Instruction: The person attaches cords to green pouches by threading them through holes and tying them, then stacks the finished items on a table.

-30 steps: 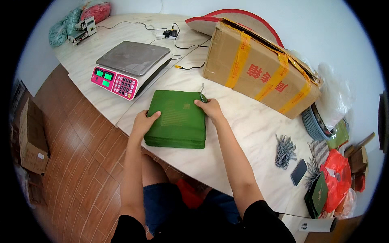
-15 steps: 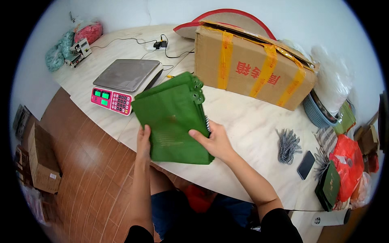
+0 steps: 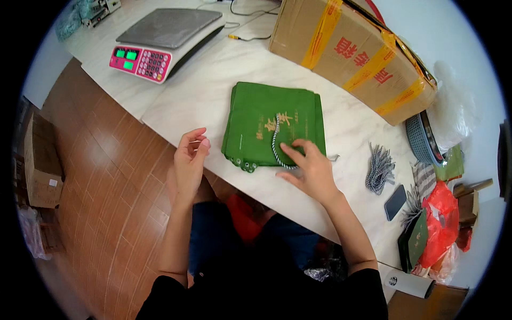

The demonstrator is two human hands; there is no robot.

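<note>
A stack of green fabric bags [image 3: 248, 104] with gold print lies flat on the table, its metal-eyeleted edge toward me. A black-and-white twisted cord [image 3: 274, 145] curves over the top bag. My right hand [image 3: 311, 169] is over the stack's near right corner with its fingers apart, by the cord. Whether its fingertips touch the cord or the bag I cannot tell. One cord end pokes out past the right hand. Off the stack's left side, near the table edge, my left hand [image 3: 189, 160] hovers with loosely curved fingers and nothing in it.
A pink-and-white scale [image 3: 170, 29] stands at the far left, a taped cardboard box [image 3: 352, 53] at the far right. To the right lie a bundle of cords [image 3: 380, 169], a phone [image 3: 395, 202], red plastic bags [image 3: 441, 224], a blue basket [image 3: 421, 140] and a white tumbler [image 3: 409, 284].
The green bags went from both hands down onto the table and were turned, eyelets now toward me. Both hands let go. The cord now lies on top. The view has shifted.
</note>
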